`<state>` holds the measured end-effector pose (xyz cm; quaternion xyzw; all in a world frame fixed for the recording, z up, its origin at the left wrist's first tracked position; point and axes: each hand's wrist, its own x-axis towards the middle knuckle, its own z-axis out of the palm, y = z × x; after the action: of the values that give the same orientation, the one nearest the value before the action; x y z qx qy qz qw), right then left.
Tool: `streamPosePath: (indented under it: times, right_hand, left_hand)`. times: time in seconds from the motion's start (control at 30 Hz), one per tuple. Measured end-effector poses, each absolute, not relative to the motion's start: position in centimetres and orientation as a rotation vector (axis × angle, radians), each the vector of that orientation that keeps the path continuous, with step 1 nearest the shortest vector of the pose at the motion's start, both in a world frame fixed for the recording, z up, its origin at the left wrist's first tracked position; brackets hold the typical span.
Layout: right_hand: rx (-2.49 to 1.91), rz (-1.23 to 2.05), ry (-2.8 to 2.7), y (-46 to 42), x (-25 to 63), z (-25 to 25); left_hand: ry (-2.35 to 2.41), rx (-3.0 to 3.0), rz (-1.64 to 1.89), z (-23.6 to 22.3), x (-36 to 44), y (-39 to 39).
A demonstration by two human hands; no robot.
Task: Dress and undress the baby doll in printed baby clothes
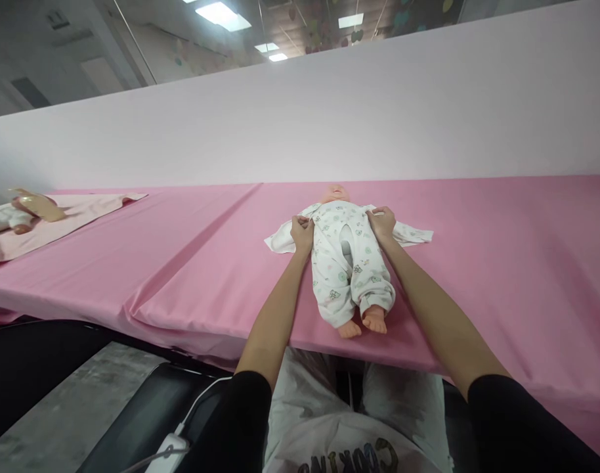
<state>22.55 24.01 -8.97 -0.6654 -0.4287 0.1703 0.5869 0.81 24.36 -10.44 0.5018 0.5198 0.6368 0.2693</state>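
A baby doll (335, 194) lies on its back on the pink table cover (501, 263), head away from me, bare feet toward me. It wears a white printed romper (366, 263) that gapes open down the front, its sleeves spread flat to both sides. My left hand (302, 232) is closed on the romper's left front edge near the doll's shoulder. My right hand (381, 222) pinches the romper's right front edge at the other shoulder. Both of my arms reach straight over the table's near edge.
A second doll (34, 207) lies on a pink cloth (83, 213) at the far left of the table. A pale wall (329, 125) runs behind the table. Below the near edge are a black chair and a white cable (174, 447).
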Motion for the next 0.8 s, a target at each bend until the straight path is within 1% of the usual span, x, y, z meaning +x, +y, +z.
streamPosePath:
  times: [0.13,0.23,0.33,0.57,0.73,0.8]
  right_hand:
    - [-1.583,0.268,-1.071,24.0,22.9,-8.7]
    - [-1.577,0.225,-1.106,24.0,22.9,-8.3]
    - [-1.558,0.327,-1.126,23.9,22.7,-8.1]
    - [-1.603,0.491,-1.168,23.8,21.8,-7.2]
    - [-1.466,0.665,-1.319,23.6,20.2,-6.0]
    - [-1.424,0.745,-1.331,23.6,19.8,-5.8]
  left_hand:
    - [1.565,1.376,1.789,-9.9,0.5,23.6]
    - [1.549,1.453,1.754,-9.8,0.4,23.3]
    - [1.464,1.536,1.697,-9.7,0.6,23.1]
    - [1.452,1.592,1.571,-9.2,1.0,22.7]
    - [1.059,1.458,1.509,-8.9,1.7,23.0]
    - [0.995,1.439,1.470,-9.0,1.9,23.1]
